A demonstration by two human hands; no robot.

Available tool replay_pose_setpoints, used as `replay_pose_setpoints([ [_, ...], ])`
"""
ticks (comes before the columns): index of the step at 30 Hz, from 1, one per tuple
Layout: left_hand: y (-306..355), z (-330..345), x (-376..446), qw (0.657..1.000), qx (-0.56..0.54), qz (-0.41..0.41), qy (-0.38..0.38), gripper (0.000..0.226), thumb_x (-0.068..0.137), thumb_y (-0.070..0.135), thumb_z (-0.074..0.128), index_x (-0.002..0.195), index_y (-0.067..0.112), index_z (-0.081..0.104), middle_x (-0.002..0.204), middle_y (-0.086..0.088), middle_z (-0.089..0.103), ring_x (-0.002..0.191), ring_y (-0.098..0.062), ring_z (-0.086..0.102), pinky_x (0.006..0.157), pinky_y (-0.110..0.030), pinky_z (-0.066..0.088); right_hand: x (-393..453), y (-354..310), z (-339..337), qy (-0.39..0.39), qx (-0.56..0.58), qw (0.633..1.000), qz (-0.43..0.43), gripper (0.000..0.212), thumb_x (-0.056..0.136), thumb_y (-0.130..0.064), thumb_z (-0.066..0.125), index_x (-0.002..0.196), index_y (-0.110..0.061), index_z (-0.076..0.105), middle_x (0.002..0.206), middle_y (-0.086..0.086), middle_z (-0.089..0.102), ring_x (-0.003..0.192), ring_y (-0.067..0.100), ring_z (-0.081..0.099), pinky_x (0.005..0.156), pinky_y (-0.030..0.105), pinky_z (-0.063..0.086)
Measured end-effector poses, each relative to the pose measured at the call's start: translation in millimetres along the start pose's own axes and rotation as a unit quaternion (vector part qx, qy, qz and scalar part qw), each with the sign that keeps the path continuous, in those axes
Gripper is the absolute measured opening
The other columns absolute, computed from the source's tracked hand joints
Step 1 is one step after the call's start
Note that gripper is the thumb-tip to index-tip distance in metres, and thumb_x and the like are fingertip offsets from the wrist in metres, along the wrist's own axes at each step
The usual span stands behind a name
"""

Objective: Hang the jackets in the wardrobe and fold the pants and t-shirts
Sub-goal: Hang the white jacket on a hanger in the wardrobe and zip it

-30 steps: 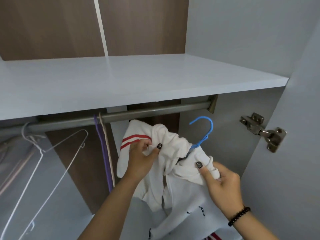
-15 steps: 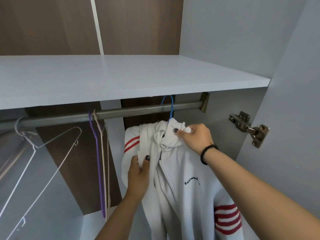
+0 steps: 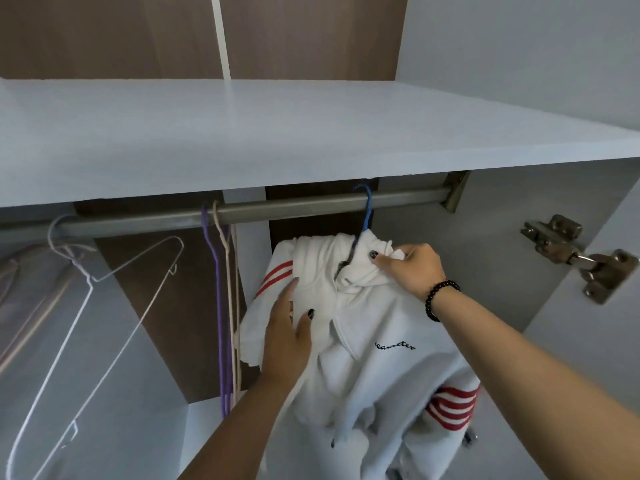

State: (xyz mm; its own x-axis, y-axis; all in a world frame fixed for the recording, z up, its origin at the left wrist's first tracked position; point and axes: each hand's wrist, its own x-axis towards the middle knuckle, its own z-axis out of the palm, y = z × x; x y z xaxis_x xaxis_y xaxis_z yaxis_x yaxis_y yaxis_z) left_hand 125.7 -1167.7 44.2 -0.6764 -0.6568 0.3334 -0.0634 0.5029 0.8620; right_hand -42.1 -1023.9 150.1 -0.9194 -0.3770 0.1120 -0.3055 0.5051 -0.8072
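The right hand point(image 3: 412, 268) pinches the bunched collar of the white jacket point(image 3: 374, 358); the left hand point(image 3: 287, 337) lies flat and open on its shoulder. The jacket hangs by the blue hanger point(image 3: 366, 211) on the rail point(image 3: 294, 207). I would smooth both shoulders evenly before letting go

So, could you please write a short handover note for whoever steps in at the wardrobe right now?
Right hand: pinches the collar of the white jacket just below the hook.
Left hand: fingers fairly straight, resting on the jacket's left shoulder and sleeve; thumb on the front.
The blue hanger carries the jacket and its hook is over the rail, to the right of a purple hanger, a beige hanger and a white wire hanger.
Done: this jacket is on the rail.
Left: straighten its bunched collar and shoulder, let go. No pants or t-shirts are in view.
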Motion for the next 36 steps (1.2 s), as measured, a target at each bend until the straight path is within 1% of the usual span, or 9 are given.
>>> replay_pose_setpoints([
  [3, -25.5, 11.9, 6.4, 0.979, 0.140, 0.081, -0.121, 0.037, 0.098, 0.010, 0.050, 0.131, 0.024, 0.059, 0.117, -0.004, 0.051, 0.105, -0.015, 0.055, 0.107, -0.021, 0.039, 2.9, 19.4, 3.6, -0.020, 0.006, 1.000, -0.003, 0.054, 0.076, -0.047, 0.074, 0.061, 0.000, 0.051, 0.054, 0.001, 0.042, 0.050, 0.014, 0.038, 0.050, 0.024, 0.031],
  [5, -40.1, 17.1, 11.5, 0.966, 0.184, 0.062, -0.172, 0.034, 0.100, 0.013, 0.048, 0.128, 0.027, 0.062, 0.131, -0.007, 0.052, 0.119, -0.020, 0.053, 0.111, -0.017, 0.028, 5.2, 23.8, 1.5, -0.020, 0.005, 1.000, -0.016, 0.058, 0.076, -0.048, 0.073, 0.066, 0.004, 0.052, 0.053, 0.000, 0.040, 0.048, 0.012, 0.035, 0.049, 0.024, 0.029],
  [10, -53.0, 35.6, 29.1, 0.945, 0.224, -0.036, -0.235, 0.041, 0.098, 0.017, 0.047, 0.136, 0.029, 0.052, 0.136, -0.003, 0.055, 0.122, -0.020, 0.053, 0.102, -0.026, 0.040, 0.9, 31.8, 0.3, 0.023, -0.101, 0.993, -0.054, 0.048, 0.081, -0.054, 0.065, 0.062, -0.012, 0.050, 0.051, -0.006, 0.046, 0.053, 0.014, 0.047, 0.050, 0.029, 0.035],
  [15, -42.6, 74.8, 39.9, 0.958, 0.128, -0.069, -0.247, 0.053, 0.080, 0.055, 0.067, 0.127, 0.033, 0.056, 0.126, 0.009, 0.061, 0.120, -0.014, 0.052, 0.098, -0.029, 0.044, -4.2, 52.4, 6.2, 0.084, -0.199, 0.968, -0.126, 0.037, 0.085, -0.057, 0.056, 0.086, -0.020, 0.057, 0.083, -0.004, 0.056, 0.083, 0.022, 0.055, 0.074, 0.035, 0.042],
  [21, -42.2, 112.1, 53.4, 0.971, 0.002, -0.108, -0.212, 0.036, 0.084, 0.039, 0.072, 0.079, 0.004, 0.066, 0.071, -0.008, 0.064, 0.069, -0.017, 0.054, 0.065, -0.028, 0.039, -20.6, 75.6, 9.1, 0.179, -0.245, 0.930, -0.206, 0.060, 0.080, -0.047, 0.060, 0.128, -0.011, 0.053, 0.119, 0.010, 0.052, 0.113, 0.028, 0.046, 0.092, 0.036, 0.032],
  [25, -57.2, 98.1, 39.1, 0.968, 0.003, -0.108, -0.228, 0.050, 0.081, 0.055, 0.061, 0.090, 0.007, 0.067, 0.084, -0.004, 0.071, 0.083, -0.018, 0.063, 0.080, -0.034, 0.051, -55.1, 90.7, 25.3, 0.232, -0.209, 0.912, -0.265, 0.047, 0.081, -0.021, 0.065, 0.124, -0.010, 0.051, 0.132, 0.013, 0.039, 0.125, 0.032, 0.038, 0.104, 0.036, 0.028],
  [29, -72.2, 69.9, 18.3, 0.962, 0.033, -0.075, -0.259, 0.041, 0.092, 0.050, 0.054, 0.117, 0.020, 0.063, 0.107, 0.003, 0.072, 0.102, -0.018, 0.065, 0.093, -0.038, 0.051, -95.6, 114.5, 63.4, 0.147, -0.182, 0.939, -0.251, 0.029, 0.085, -0.022, 0.060, 0.113, -0.015, 0.052, 0.123, 0.009, 0.049, 0.116, 0.029, 0.046, 0.095, 0.040, 0.039],
  [32, -74.6, 48.7, 1.2, 0.968, 0.039, -0.046, -0.244, 0.036, 0.094, 0.042, 0.056, 0.120, 0.018, 0.063, 0.104, 0.002, 0.073, 0.099, -0.021, 0.066, 0.091, -0.037, 0.052, -117.9, 127.9, 101.5, 0.021, -0.184, 0.968, -0.170, 0.034, 0.082, -0.026, 0.064, 0.113, -0.016, 0.056, 0.117, 0.003, 0.053, 0.111, 0.024, 0.051, 0.091, 0.041, 0.045],
  [36, -73.2, 24.6, -26.6, 0.966, 0.032, -0.067, -0.248, 0.030, 0.096, 0.033, 0.057, 0.117, 0.014, 0.065, 0.085, 0.004, 0.067, 0.079, -0.013, 0.064, 0.071, -0.012, 0.045, -136.4, 123.9, 143.0, -0.132, -0.201, 0.970, -0.045, 0.047, 0.082, -0.042, 0.064, 0.120, -0.017, 0.053, 0.121, -0.004, 0.049, 0.113, 0.017, 0.050, 0.092, 0.031, 0.043],
])
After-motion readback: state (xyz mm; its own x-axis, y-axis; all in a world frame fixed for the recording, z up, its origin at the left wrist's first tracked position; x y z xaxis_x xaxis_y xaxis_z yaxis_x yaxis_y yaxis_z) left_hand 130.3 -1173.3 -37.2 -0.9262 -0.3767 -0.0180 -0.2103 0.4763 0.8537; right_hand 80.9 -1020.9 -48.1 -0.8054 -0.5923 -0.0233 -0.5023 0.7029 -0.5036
